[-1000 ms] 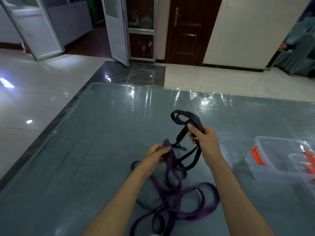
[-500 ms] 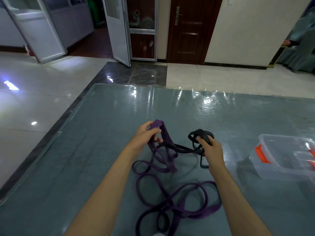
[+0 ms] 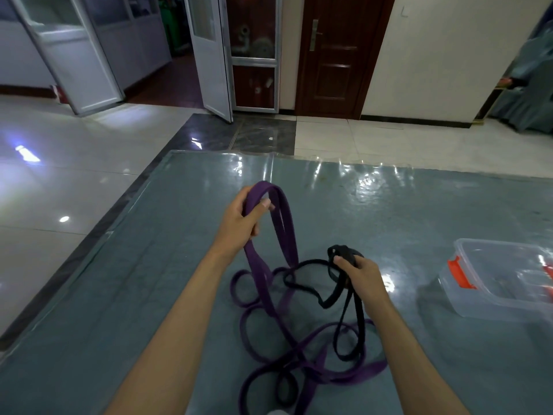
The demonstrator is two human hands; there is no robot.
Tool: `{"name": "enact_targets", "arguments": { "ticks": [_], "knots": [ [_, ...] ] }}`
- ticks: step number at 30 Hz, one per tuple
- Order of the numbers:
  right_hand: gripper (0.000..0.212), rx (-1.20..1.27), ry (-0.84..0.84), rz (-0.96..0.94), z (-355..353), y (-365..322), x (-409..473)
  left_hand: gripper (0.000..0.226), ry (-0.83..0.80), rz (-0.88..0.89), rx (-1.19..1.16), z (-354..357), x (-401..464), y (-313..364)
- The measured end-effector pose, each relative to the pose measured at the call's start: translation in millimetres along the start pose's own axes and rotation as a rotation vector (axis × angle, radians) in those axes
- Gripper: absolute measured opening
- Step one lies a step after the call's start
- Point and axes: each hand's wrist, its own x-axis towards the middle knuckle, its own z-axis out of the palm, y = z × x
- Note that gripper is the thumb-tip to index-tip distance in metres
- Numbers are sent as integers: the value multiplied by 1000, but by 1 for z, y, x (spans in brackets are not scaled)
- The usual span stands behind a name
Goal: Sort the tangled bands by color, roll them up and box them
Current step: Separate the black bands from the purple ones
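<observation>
My left hand (image 3: 244, 221) grips a loop of the purple band (image 3: 285, 232) and holds it raised above the table; the rest of the purple band lies in coils near the front edge. My right hand (image 3: 360, 275) pinches a bunch of the black band (image 3: 324, 299) low over the table, to the right of the purple loop. The black band's strands hang down and still cross the purple coils. A clear plastic box (image 3: 502, 280) with orange latches stands open at the right.
The table (image 3: 149, 265) is covered by a blue-grey cloth under a clear glossy sheet. Its left edge runs diagonally beside a tiled floor. Doors and a wall stand far behind.
My left hand has lifted the purple loop up and to the left. My right hand has dropped lower and to the right with the black band, pulling the two bands apart.
</observation>
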Motion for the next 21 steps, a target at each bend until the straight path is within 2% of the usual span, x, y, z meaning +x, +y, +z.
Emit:
{"name": "enact_targets", "arguments": {
  "ticks": [4,6,9,13,14,17,19,21],
  "knots": [
    [36,-51,-43,20,0,13,-4,22,113,-20,-53,-6,-1,-1],
    [30,-42,-25,6,-1,16,-9,21,148,-40,10,-14,-1,-4],
    [17,-15,-6,-20,-2,14,-14,13,74,-157,227,-23,1,-23],
    [18,-17,-30,-138,-8,0,-25,16,-83,-312,591,-28,-8,-76],
    [18,-38,-38,-173,-10,-5,-27,20,-135,-372,654,-27,-14,-88],
    [12,-58,-69,-249,-18,-20,-34,56,-244,-526,917,-15,-32,-121],
    [11,-96,-94,-289,-24,-29,-38,75,-265,-457,951,2,-41,-124],
    [24,-161,-121,-324,-32,-35,-42,83,-312,-275,728,27,-48,-109]
  ]
}}
